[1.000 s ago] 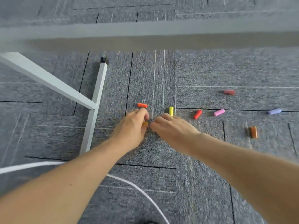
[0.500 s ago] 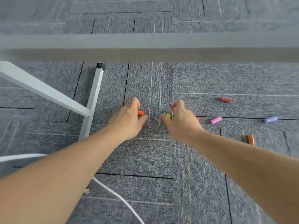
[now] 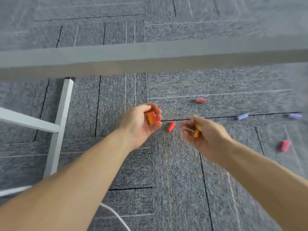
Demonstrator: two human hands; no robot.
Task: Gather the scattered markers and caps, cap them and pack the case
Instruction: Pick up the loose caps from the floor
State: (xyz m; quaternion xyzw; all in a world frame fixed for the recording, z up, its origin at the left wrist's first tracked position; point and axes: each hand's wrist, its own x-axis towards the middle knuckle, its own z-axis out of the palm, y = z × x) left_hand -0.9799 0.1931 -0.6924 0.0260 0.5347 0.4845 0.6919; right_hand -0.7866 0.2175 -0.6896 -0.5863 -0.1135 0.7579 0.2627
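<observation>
Both hands are raised just above the grey carpet [image 3: 166, 164], under a grey table rail [image 3: 150, 59].

Left hand [image 3: 141, 120]: palm turned up and inward, fingers curled round an orange-and-red pair of caps [image 3: 152, 118] lying side by side against the fingers. The cupped grip looks meant to store the pieces while collecting goes on.

Right hand [image 3: 205, 132]: fingers loosely curled, pinching a yellow cap and an orange cap [image 3: 197, 130] that stick out below the fingertips. Motion blur hides exactly which fingers bear on them.

On the floor:
- red cap [image 3: 171, 126], between the two hands and just below their level; nearest loose piece, so the likely next pick
- pinkish cap [image 3: 200, 100], farther off, right of centre
- lavender cap [image 3: 241, 116] and purple cap [image 3: 295, 116], well to the right, on a dark tile seam
- blurred red piece [image 3: 284, 145], near right; cannot tell whether it is a cap or a marker stub

No marker bodies and no case in view, so capping and packing cannot start here. Judgement: an early stage of the gathering step, with five pieces left on the carpet.

Also present: white table leg [image 3: 61, 124] at left, white cable [image 3: 116, 215] near the bottom edge.

Risk: both hands are already loaded, so adding a piece could spill one.
</observation>
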